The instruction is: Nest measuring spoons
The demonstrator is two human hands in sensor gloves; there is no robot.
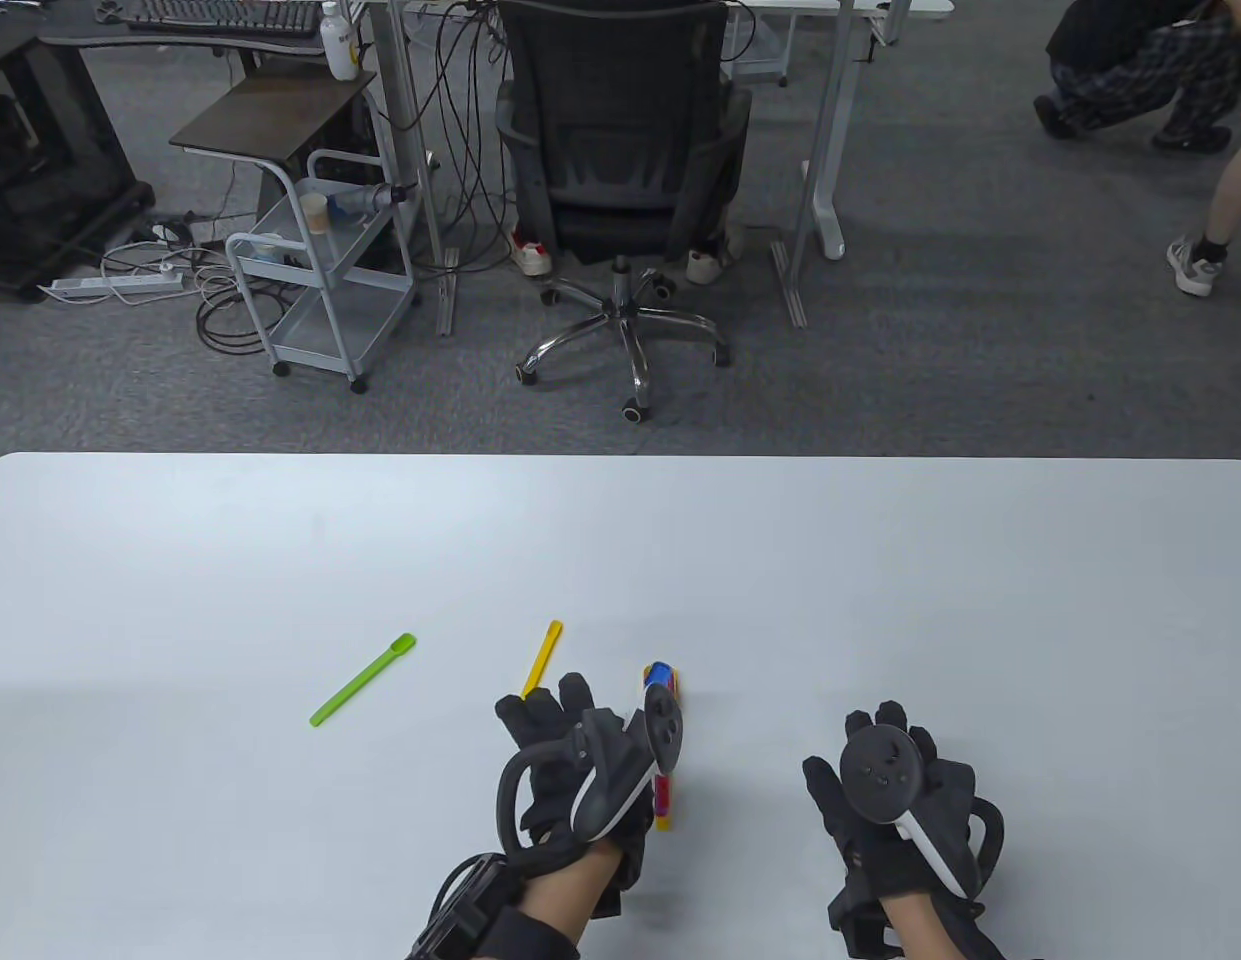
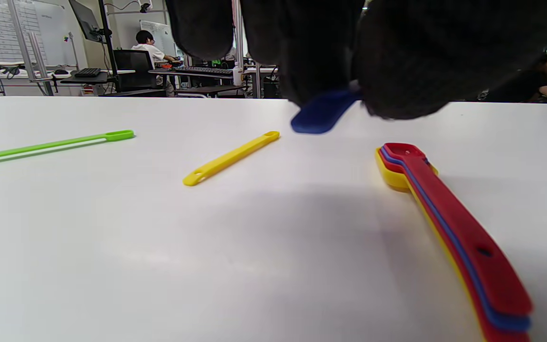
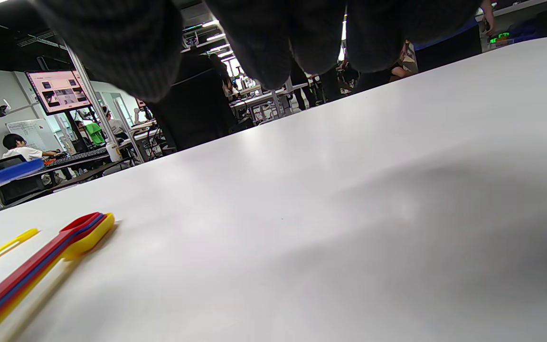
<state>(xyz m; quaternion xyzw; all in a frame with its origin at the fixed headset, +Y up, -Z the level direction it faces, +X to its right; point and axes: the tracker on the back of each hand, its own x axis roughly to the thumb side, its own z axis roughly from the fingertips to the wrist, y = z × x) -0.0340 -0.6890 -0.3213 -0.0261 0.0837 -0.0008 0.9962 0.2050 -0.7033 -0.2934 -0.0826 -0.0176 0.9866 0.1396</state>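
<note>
My left hand (image 1: 565,760) pinches a blue measuring spoon (image 2: 323,111) at its fingertips (image 2: 387,90) and holds it above the table; it also shows in the table view (image 1: 659,671). A nested stack of red, blue and yellow spoons (image 2: 444,223) lies just right of that hand, partly hidden under its tracker in the table view (image 1: 663,800). A small yellow spoon (image 1: 542,658) and a green spoon (image 1: 365,680) lie loose to the left. My right hand (image 1: 900,790) hovers palm down to the right, holding nothing.
The white table (image 1: 880,600) ends at its far edge, with an office chair (image 1: 620,180) and a grey cart (image 1: 320,270) on the floor beyond. The stack also shows at the lower left of the right wrist view (image 3: 41,266).
</note>
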